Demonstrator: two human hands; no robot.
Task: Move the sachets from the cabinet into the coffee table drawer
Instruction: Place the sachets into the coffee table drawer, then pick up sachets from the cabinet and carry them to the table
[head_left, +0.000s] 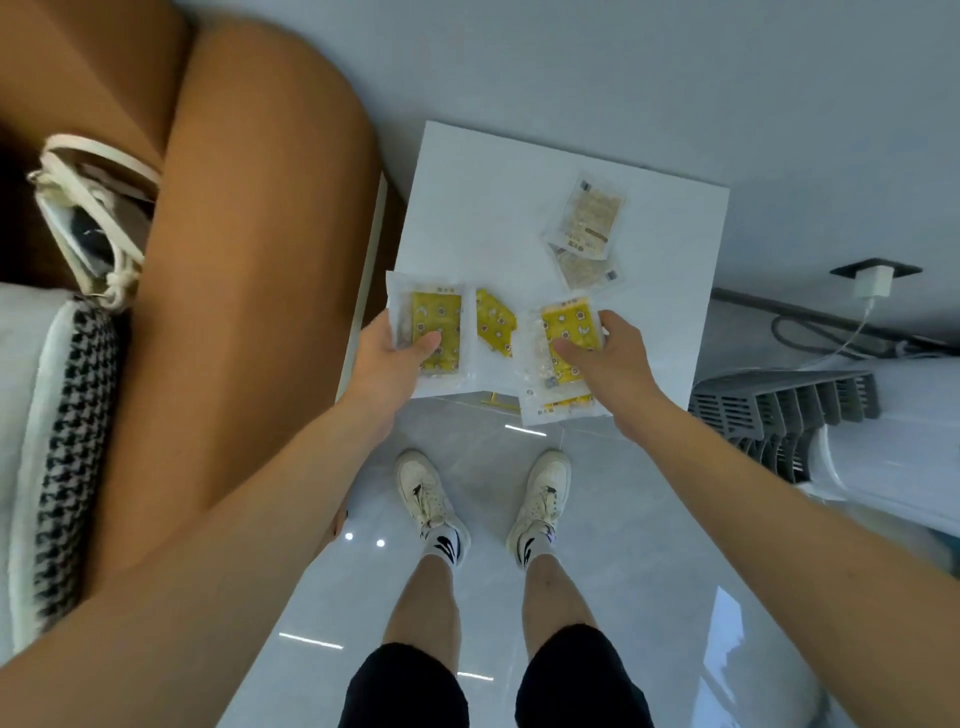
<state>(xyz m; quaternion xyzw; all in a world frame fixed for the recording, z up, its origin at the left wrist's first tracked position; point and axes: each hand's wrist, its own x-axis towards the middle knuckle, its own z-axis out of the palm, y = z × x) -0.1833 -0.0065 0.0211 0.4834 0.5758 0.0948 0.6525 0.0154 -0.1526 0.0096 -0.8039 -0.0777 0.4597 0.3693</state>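
My left hand (395, 353) pinches a yellow sachet (434, 332) at its near edge, thumb on top and fingers beneath, and my right hand (602, 358) grips a second yellow sachet (563, 353) the same way, so both are already up off the white cabinet top (467, 208) and held over its near edge at about twelve o'clock from my shoes (483, 499); each packet's long axis runs away from me, roughly six to twelve; between the two hands, just beyond my thumbs, a third yellow sachet (496, 322) lies tilted on the cabinet, its long axis running from eleven to five, and I judge either hand equally near it, though both are full; farther off, at about one o'clock from my right hand, two pale sachets (589, 234) lie overlapping on the top, nearer the right hand than the left, and nothing stands between them and it; the coffee table drawer is not in view, so I cannot tell which way the carry must go; at nine o'clock a brown sofa arm (234, 260) crowds the cabinet's left side; at three o'clock a white appliance (831, 431) and a charger cable (852, 332) lie on the floor beside it.
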